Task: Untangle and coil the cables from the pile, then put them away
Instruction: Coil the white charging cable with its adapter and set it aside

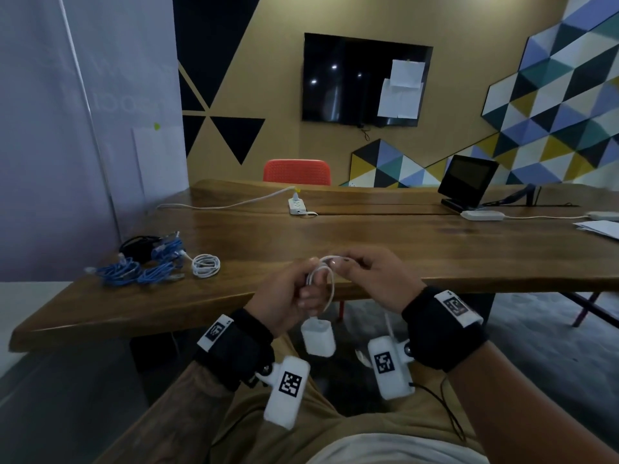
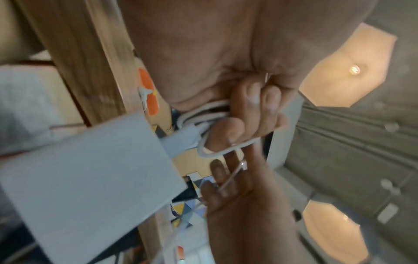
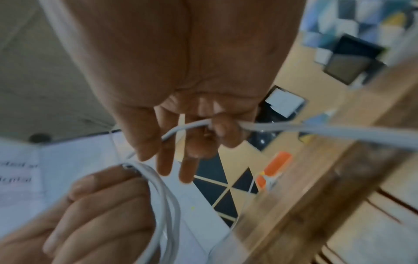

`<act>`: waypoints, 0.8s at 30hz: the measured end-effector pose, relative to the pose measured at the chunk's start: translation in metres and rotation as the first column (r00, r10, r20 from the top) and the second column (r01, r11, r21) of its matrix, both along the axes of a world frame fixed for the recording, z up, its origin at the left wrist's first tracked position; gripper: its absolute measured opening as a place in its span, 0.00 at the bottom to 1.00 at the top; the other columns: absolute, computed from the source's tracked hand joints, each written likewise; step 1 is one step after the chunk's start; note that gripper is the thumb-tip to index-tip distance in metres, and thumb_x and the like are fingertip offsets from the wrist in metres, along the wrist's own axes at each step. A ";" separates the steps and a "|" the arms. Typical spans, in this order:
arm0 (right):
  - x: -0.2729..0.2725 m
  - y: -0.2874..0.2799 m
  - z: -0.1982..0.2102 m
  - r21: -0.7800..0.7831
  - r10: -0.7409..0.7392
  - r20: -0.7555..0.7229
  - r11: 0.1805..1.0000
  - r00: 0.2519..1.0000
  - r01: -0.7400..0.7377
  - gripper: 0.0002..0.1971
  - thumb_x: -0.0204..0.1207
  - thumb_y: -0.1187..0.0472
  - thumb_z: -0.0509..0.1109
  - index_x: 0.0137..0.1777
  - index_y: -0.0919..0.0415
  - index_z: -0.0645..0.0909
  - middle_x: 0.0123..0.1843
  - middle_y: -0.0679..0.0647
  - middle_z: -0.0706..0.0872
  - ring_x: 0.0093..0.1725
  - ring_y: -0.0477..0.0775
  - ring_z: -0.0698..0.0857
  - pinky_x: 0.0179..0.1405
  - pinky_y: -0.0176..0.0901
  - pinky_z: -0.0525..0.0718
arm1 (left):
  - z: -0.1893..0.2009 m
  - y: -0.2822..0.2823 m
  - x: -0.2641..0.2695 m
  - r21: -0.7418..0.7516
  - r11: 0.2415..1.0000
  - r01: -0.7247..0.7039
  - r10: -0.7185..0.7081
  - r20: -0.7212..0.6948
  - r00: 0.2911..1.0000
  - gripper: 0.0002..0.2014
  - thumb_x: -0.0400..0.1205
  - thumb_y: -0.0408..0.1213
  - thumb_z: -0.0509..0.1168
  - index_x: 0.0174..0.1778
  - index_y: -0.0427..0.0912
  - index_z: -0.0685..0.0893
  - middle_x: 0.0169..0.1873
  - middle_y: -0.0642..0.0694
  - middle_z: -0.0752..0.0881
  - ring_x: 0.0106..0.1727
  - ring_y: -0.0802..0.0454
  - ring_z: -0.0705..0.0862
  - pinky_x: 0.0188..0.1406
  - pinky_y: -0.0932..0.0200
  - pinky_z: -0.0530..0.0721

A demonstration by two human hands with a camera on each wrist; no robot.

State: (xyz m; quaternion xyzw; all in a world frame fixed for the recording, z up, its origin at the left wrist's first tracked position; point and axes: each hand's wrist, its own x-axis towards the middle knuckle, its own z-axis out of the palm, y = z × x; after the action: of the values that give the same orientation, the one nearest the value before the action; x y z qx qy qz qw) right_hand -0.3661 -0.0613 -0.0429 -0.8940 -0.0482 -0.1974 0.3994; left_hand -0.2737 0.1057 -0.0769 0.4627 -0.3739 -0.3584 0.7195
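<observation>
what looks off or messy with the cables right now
The white charger block dangles free below the left hand while both hands loop its white cable, with the right hand feeding it. The blue cables on the wooden table are bundled unevenly.

Both forearms are being held forward and angled inward, so that the 2 hands are being brought close together in front of the body. A black band is being worn on each wrist. The left hand (image 1: 288, 298) is being kept with its palm turned toward the right, its fingers (image 2: 253, 100) curled and closed around several loops of white cable (image 1: 326, 286). The right hand (image 1: 371, 274) is being held slightly higher, back upward, with a strand of the same cable being pinched between thumb and fingertips (image 3: 222, 130) while 2 fingers are being left extended.
</observation>
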 end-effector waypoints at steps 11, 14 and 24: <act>-0.001 -0.005 -0.021 0.459 0.196 -0.066 0.877 0.978 -0.144 0.11 0.84 0.50 0.66 0.47 0.54 0.85 0.26 0.46 0.77 0.23 0.43 0.69 0.22 0.33 0.68 | 0.004 -0.003 -0.005 -0.048 0.999 -0.023 0.025 0.032 0.999 0.19 0.91 0.42 0.50 0.41 0.37 0.80 0.25 0.47 0.68 0.26 0.53 0.67 0.34 0.57 0.76; 0.007 -0.008 -0.038 0.533 0.059 -0.052 0.846 0.997 -0.022 0.13 0.84 0.52 0.67 0.55 0.61 0.85 0.32 0.53 0.84 0.24 0.46 0.73 0.22 0.35 0.70 | 0.008 -0.001 0.002 -0.118 0.992 -0.050 0.032 -0.151 0.988 0.19 0.89 0.44 0.51 0.37 0.41 0.79 0.24 0.51 0.64 0.23 0.56 0.64 0.31 0.59 0.73; 0.013 0.026 -0.086 0.667 0.274 -0.431 0.738 0.860 0.100 0.12 0.89 0.52 0.61 0.61 0.52 0.84 0.36 0.50 0.81 0.24 0.44 0.72 0.28 0.39 0.80 | 0.021 0.017 0.028 -0.451 0.857 -0.249 -0.097 -0.616 0.782 0.11 0.85 0.33 0.50 0.43 0.39 0.76 0.33 0.50 0.68 0.30 0.54 0.70 0.49 0.58 0.76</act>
State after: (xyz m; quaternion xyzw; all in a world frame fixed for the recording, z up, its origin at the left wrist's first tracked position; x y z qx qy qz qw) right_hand -0.3533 -0.0353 -0.1287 -0.7061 0.0882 0.0581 0.7002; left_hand -0.2456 0.1229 -0.0562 0.1279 -0.1784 -0.3476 0.9116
